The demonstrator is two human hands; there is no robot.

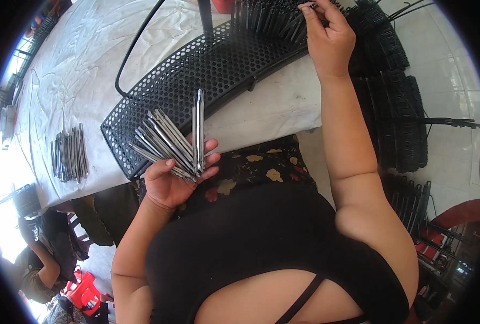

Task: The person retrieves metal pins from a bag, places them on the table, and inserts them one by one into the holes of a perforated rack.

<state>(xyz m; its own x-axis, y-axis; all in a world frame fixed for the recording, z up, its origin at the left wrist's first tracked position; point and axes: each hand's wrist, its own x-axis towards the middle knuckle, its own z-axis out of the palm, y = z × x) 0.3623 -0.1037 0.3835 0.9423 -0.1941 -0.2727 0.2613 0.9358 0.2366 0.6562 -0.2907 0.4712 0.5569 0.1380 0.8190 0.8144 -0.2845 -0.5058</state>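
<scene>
My left hand (pixel 165 189) cradles a fanned bundle of thin, silvery metal strips (pixel 167 139) over the near edge of a black perforated tray (pixel 170 81). A few of the strips stand apart from the rest, upright beside my fingers. My right hand (pixel 333 46) is at the top, past the tray's right part, with thumb and fingers pinched around something small and dark that I cannot make out. Close to it, many dark slender rods (pixel 261 21) stand packed together on the tray.
Another pile of metal strips (pixel 70 154) lies on the white-covered table (pixel 83 65) at left. Stacked black racks (pixel 394 119) stand along the right side. A thin black bar (pixel 137 46) arches over the tray. At lower left are another person's arm (pixel 44 264) and a red stool (pixel 86 291).
</scene>
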